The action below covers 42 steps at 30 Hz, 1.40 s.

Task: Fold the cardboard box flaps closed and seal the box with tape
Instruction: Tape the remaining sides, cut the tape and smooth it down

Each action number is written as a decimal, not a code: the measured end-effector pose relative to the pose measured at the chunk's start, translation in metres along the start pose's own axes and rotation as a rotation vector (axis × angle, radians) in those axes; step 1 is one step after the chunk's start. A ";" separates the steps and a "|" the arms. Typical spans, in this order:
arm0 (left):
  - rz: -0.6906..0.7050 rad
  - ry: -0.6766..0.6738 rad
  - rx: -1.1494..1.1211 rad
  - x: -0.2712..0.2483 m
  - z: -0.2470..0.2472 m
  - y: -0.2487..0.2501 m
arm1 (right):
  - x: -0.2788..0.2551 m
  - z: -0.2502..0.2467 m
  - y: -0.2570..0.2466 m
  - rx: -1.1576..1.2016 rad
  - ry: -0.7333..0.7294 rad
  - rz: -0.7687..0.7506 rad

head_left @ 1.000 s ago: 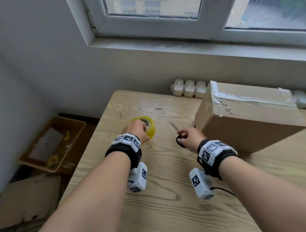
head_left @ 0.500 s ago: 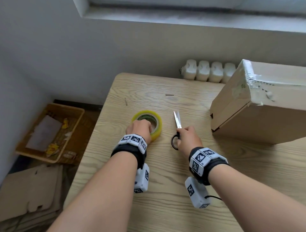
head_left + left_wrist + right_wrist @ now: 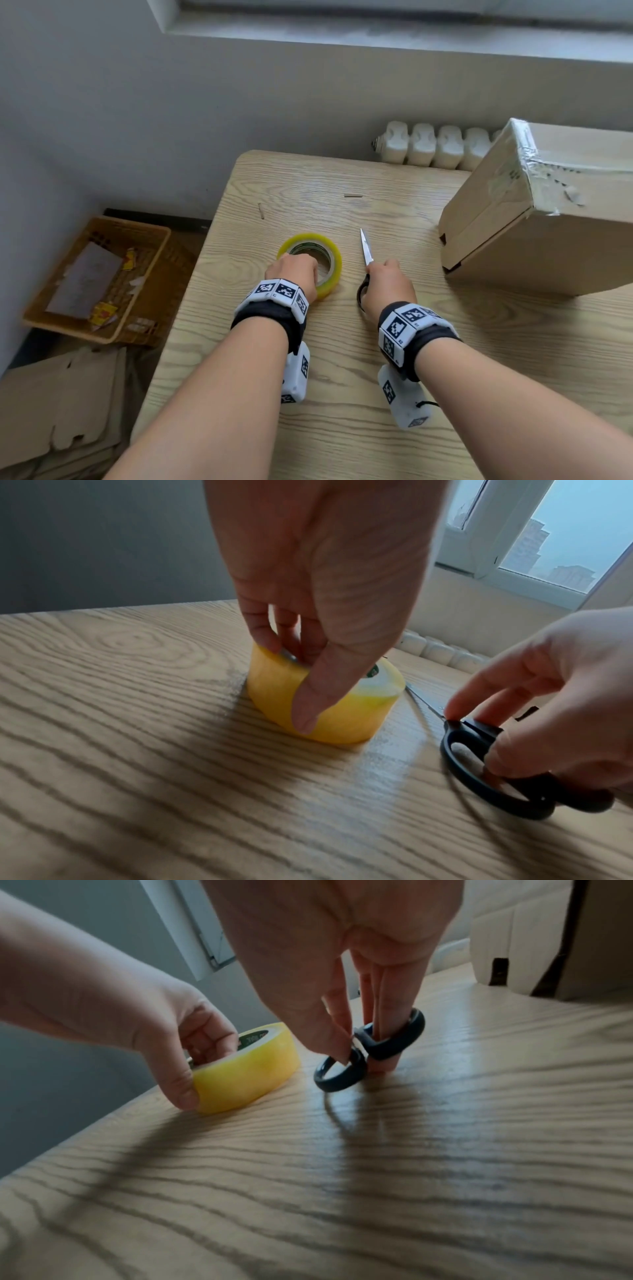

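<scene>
While flat on table (image 3: 342,428) — left hand (image 3: 294,274) gripping one tape roll (image 3: 334,263), right hand (image 3: 387,287) gripping one pair of scissors (image 3: 365,248); one box (image 3: 534,240) at right edge.

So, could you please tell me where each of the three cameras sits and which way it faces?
Head: worn on the head, looking down at the table; both forearms, the left hand on the tape roll, the right hand on the scissors, the cardboard box at right.
Left wrist: under the left wrist, looking along the fingers pinching the roll.
Right wrist: under the right wrist, looking along fingers in the scissor handles.
Both wrist views share roll, scissors and both hands.
</scene>
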<state>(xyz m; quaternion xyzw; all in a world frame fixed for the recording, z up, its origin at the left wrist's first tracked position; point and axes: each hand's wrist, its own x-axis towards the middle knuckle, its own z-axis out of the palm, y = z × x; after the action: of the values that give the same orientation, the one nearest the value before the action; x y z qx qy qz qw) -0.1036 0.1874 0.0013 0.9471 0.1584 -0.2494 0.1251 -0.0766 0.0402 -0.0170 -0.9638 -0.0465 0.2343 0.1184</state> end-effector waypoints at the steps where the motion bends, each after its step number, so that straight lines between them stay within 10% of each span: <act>1: 0.002 -0.001 0.006 0.000 0.000 0.000 | 0.000 0.000 -0.001 -0.024 -0.005 -0.008; 11: 0.002 -0.066 -0.009 0.001 -0.003 0.006 | 0.003 -0.011 0.001 -0.169 -0.088 -0.074; 26: -0.006 0.033 -0.065 -0.003 -0.030 0.063 | -0.022 -0.077 0.074 0.230 -0.042 -0.031; 35: 0.230 0.138 -0.933 -0.026 -0.089 0.193 | -0.069 -0.187 0.155 0.515 0.335 -0.128; 42: 0.441 0.123 -0.576 -0.027 -0.094 0.231 | -0.072 -0.253 0.247 0.517 0.773 0.096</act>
<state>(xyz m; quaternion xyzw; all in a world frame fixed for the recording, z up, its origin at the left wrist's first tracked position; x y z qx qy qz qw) -0.0010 -0.0014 0.1313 0.8976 0.0214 -0.1043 0.4278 -0.0149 -0.2610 0.1713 -0.9204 0.1056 -0.1327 0.3524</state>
